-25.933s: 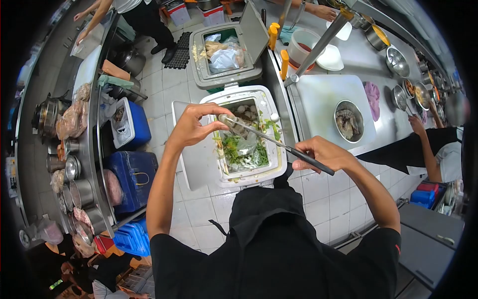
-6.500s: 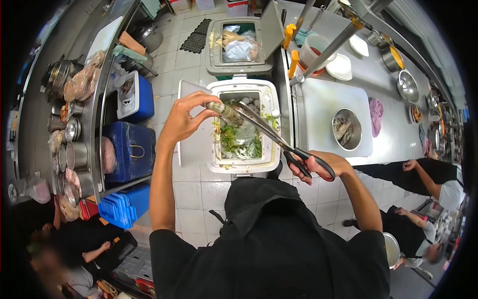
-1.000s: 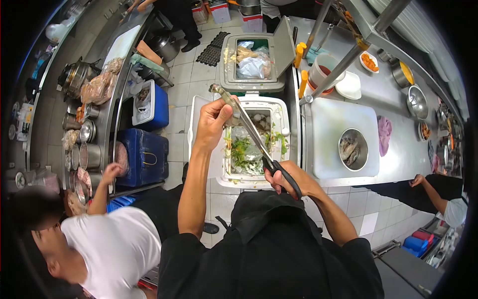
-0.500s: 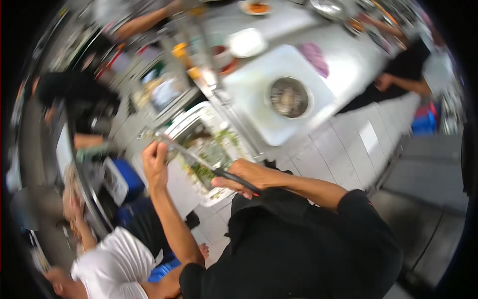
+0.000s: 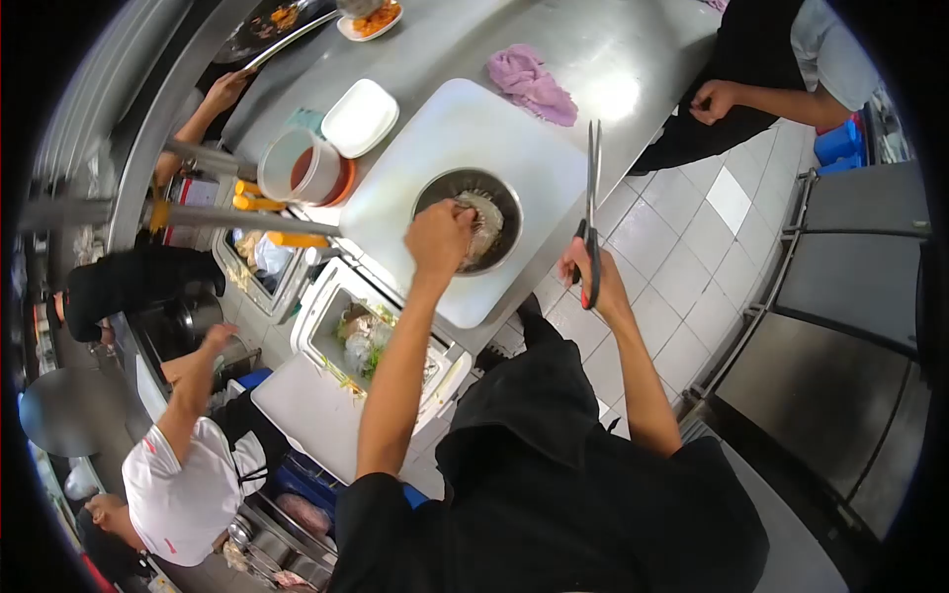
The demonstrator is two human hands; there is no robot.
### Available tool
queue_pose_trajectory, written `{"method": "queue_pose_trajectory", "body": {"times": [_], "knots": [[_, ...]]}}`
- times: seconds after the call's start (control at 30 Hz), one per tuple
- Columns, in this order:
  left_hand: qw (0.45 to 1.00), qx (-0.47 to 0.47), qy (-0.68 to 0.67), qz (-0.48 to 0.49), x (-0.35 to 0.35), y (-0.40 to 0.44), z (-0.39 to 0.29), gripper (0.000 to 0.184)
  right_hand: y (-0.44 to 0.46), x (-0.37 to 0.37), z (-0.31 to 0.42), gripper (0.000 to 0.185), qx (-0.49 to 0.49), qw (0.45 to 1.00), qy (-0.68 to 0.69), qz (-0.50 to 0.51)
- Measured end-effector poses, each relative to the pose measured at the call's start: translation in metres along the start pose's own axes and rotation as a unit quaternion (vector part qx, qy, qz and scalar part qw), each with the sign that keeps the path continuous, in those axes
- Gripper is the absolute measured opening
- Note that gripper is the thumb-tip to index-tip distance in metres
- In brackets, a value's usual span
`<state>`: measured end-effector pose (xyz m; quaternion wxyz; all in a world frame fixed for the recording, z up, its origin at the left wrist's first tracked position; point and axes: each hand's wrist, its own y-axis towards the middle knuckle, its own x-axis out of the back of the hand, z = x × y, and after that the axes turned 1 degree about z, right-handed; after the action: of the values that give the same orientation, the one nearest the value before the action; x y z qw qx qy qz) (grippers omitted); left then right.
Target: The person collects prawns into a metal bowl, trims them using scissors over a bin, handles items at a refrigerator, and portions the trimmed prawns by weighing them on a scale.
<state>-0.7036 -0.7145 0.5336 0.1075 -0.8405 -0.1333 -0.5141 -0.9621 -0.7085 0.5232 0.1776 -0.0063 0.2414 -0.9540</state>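
Observation:
My left hand (image 5: 440, 237) reaches into a round metal bowl (image 5: 420, 188), its fingers pinched on a greyish, curved prawn (image 5: 483, 219). The bowl's contents are partly hidden by the hand. The bowl stands on a white cutting board (image 5: 539, 158). To the right of the board, my right hand (image 5: 608, 285) grips a pair of scissors (image 5: 593, 173) by its black and red handles. The scissor blades point away from me and lie nearly together.
Below the board's left edge stands a white bin (image 5: 311, 306) with food scraps. A purple cloth (image 5: 532, 84), a white container (image 5: 361, 119) and a plastic tub (image 5: 297, 163) are on the steel table (image 5: 445, 44). Several people work nearby. Steel cabinets (image 5: 830, 346) stand at right.
My left hand has moved from over the scrap bin into the bowl. My right hand has swung right with the scissors, which now point away from me. The view has turned and sharpened.

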Motion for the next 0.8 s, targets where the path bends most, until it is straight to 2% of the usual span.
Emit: {"method": "queue_pose_trajectory", "body": {"times": [0.03,0.1,0.2,0.27,0.3,0.33,0.37,0.4,0.53,0.6,0.63,0.7,0.8], "knots": [[1.000,-0.005,0.006,0.004,0.011,0.011,-0.010,0.031,0.015,-0.001,0.004,0.052,-0.001,1.000,0.008,-0.003],[0.994,-0.045,0.095,-0.009,0.024,0.031,-0.018,0.030,0.040,-0.016,0.007,0.055,0.095,0.980,-0.147,-0.092],[0.989,-0.032,0.108,0.098,-0.002,0.060,0.006,0.046,0.064,-0.045,0.015,0.057,0.082,0.968,-0.204,-0.125],[0.983,-0.004,0.105,0.152,-0.027,0.067,0.035,0.064,0.079,-0.052,0.011,0.060,0.070,0.978,-0.167,-0.105],[0.982,0.006,0.110,0.154,-0.024,0.064,0.037,0.064,0.080,-0.059,0.004,0.062,0.047,0.986,-0.134,-0.090],[0.972,0.071,-0.001,0.223,-0.020,0.064,0.039,0.065,0.082,-0.066,-0.001,0.052,0.121,0.976,-0.137,-0.120],[0.944,0.130,-0.114,0.280,-0.016,0.068,0.039,0.066,0.087,-0.067,-0.003,0.052,0.125,0.976,-0.134,-0.115],[0.955,0.101,-0.029,0.279,-0.012,0.066,0.036,0.070,0.087,-0.067,-0.003,0.049,0.109,0.981,-0.119,-0.106],[0.947,0.084,-0.037,0.307,-0.003,0.057,0.030,0.066,0.088,-0.074,-0.008,0.039,0.082,0.985,-0.103,-0.110],[0.919,0.006,-0.043,0.392,0.003,0.056,0.031,0.053,0.089,-0.077,-0.011,0.038,0.075,0.986,-0.097,-0.114],[0.920,0.009,-0.044,0.390,0.003,0.055,0.030,0.053,0.089,-0.080,-0.012,0.038,0.080,0.985,-0.080,-0.130],[0.881,0.222,-0.129,0.397,-0.001,0.052,0.028,0.040,0.088,-0.084,-0.014,0.038,0.084,0.984,-0.063,-0.142],[0.858,0.261,-0.171,0.408,-0.008,0.052,0.036,0.035,0.088,-0.087,-0.013,0.040,0.059,0.984,-0.076,-0.152]]}}
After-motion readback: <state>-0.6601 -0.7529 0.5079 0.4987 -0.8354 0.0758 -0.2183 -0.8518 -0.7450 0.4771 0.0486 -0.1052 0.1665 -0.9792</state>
